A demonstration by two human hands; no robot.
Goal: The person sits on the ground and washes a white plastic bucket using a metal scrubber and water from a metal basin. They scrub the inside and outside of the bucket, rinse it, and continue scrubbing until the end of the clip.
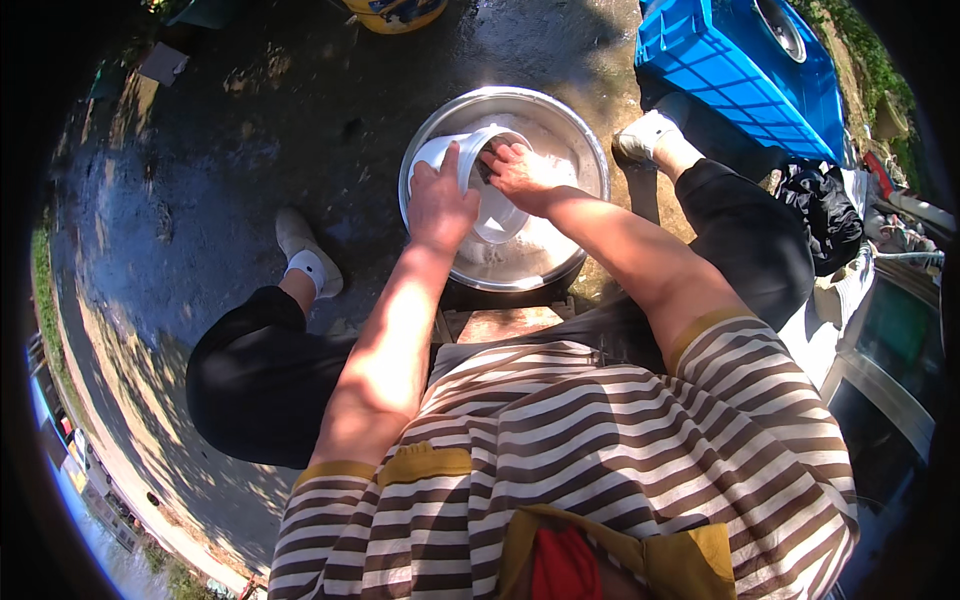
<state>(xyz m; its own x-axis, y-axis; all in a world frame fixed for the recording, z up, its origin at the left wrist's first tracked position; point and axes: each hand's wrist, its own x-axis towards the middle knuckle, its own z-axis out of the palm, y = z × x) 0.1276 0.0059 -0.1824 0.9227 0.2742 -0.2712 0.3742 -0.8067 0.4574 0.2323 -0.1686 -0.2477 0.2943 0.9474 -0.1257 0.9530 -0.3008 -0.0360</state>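
A wide metal basin (596,139) of foamy water (559,146) stands before me. In it a white plastic bucket (501,217) lies tilted, its mouth turned to the right. My left hand (444,204) grips the bucket's rim from outside, thumb and fingers spread along it. Reaching into the mouth, my right hand (521,176) has its fingers curled over a dark, rough wad (484,165), perhaps a scouring pad. The fingers partly cover this wad.
A blue plastic crate (742,82) with a metal lid or dish (781,30) inside stands at upper right. A yellow bucket (397,13) is at the top edge. Wet concrete (202,202) spreads leftward. Black fabric or plastic (821,217) lies beside my right knee.
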